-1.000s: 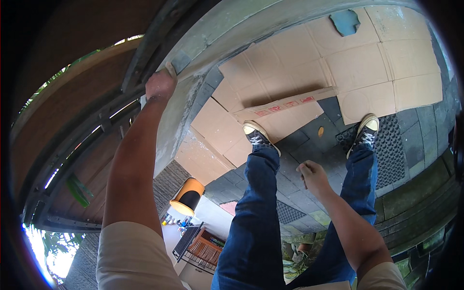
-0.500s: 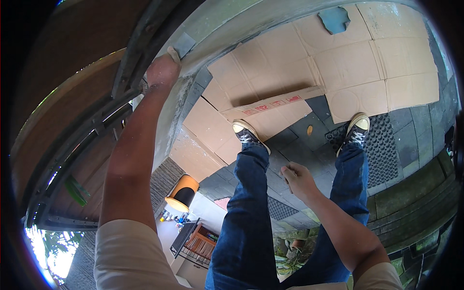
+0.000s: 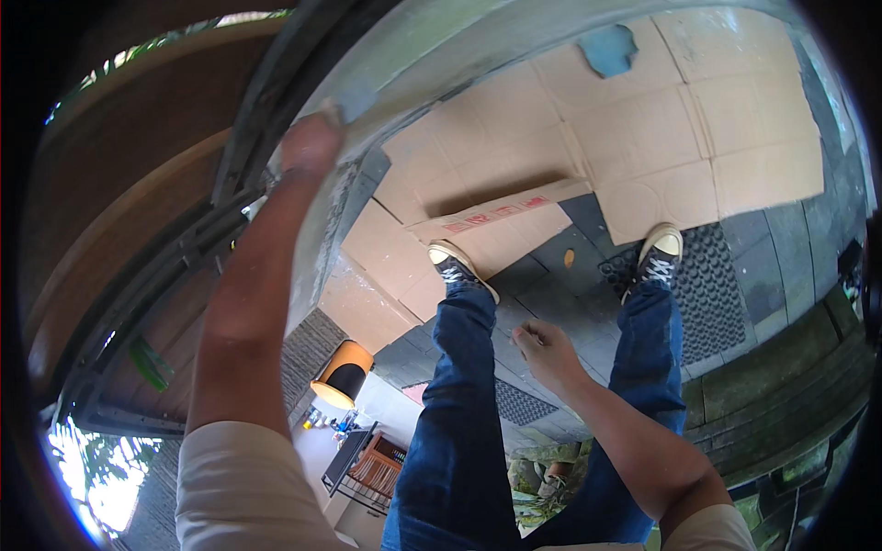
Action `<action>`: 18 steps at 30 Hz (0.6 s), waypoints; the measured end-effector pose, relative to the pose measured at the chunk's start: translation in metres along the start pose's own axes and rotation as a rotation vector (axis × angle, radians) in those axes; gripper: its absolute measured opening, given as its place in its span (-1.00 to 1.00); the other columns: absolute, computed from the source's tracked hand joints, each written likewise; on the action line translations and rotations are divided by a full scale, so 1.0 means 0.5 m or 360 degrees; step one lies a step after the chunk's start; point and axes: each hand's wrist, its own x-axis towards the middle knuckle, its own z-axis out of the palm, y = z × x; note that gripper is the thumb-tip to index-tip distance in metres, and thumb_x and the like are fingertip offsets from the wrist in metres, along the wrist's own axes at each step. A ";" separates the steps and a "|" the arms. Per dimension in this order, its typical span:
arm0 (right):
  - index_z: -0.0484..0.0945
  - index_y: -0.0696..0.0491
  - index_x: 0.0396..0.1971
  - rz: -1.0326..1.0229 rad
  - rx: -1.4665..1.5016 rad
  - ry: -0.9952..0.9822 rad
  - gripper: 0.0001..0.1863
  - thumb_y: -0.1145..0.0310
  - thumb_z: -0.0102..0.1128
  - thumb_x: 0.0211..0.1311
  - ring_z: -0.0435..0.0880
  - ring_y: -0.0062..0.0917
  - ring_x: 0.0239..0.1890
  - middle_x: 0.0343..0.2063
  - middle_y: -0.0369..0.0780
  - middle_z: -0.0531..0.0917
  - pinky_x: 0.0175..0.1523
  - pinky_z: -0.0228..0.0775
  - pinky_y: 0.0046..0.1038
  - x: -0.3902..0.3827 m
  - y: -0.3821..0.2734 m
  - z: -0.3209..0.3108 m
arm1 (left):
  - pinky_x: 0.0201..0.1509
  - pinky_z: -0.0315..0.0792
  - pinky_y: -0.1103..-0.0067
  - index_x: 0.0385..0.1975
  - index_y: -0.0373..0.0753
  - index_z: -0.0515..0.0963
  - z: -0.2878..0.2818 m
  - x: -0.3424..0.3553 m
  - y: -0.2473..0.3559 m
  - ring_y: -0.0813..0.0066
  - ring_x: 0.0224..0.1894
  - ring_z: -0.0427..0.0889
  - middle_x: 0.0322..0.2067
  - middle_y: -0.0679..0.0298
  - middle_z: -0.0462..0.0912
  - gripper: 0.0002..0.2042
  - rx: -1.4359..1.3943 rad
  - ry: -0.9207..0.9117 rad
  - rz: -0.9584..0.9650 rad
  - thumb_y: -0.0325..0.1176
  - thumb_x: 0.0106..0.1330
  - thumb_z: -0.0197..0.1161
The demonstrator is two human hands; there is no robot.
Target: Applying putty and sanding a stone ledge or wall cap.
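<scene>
My left hand [image 3: 312, 142] reaches up to the low pale wall [image 3: 404, 83] beside the dark gate frame. Its fingers are closed on a flat grey piece [image 3: 356, 99] pressed against the wall's surface; hand and piece are smeared by motion, so its kind is unclear. Lower down, in front of my legs, my right hand [image 3: 548, 354] hangs in mid-air as a loose fist. Nothing sticks out of it, and it touches nothing. A torn blue-grey sheet [image 3: 608, 51] lies on the flattened cardboard [image 3: 643, 119] at the far side.
Cardboard covers much of the dark tiled floor, with one raised flap [image 3: 501, 209] near my left shoe [image 3: 457, 268]. My right shoe [image 3: 660, 255] stands beside a black studded mat [image 3: 707, 294]. A brown curved gate [image 3: 138, 138] fills the left; an orange-and-black container [image 3: 344, 375] stands lower left.
The left hand stays at the wall with the grey piece, now blurred by motion. My right hand has shifted slightly left and down, and the floor has slid slightly left in view.
</scene>
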 end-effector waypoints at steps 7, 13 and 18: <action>0.55 0.16 -0.42 0.0051 0.0241 -0.0118 -0.69 0.19 0.07 0.34 0.39 -0.60 -0.59 -0.69 -0.28 0.44 -0.43 0.22 -0.44 -0.012 -0.029 -0.012 | 0.04 0.45 0.16 -0.29 -0.35 0.62 -0.037 0.000 0.066 -0.10 -0.12 0.62 -0.27 -0.16 0.63 -0.40 0.0055 0.0134 -0.0049 0.00 0.46 -0.33; 0.54 0.14 -0.43 0.0006 0.0181 -0.0111 -0.68 0.17 0.06 0.34 0.38 -0.61 -0.58 -0.69 -0.28 0.43 -0.42 0.21 -0.45 -0.033 -0.046 -0.058 | 0.02 0.45 0.16 -0.31 -0.33 0.64 -0.085 -0.011 0.179 -0.10 -0.13 0.62 -0.28 -0.17 0.63 -0.39 -0.0021 0.0145 0.0083 -0.02 0.47 -0.36; 0.53 0.14 -0.46 -0.0058 0.0268 -0.0167 -0.67 0.17 0.06 0.34 0.39 -0.59 -0.57 -0.67 -0.27 0.45 -0.40 0.22 -0.45 -0.044 -0.062 -0.056 | 0.00 0.46 0.16 -0.29 -0.33 0.63 -0.111 0.015 0.235 -0.09 -0.15 0.63 -0.26 -0.17 0.63 -0.43 0.0071 0.0154 0.0075 -0.04 0.46 -0.32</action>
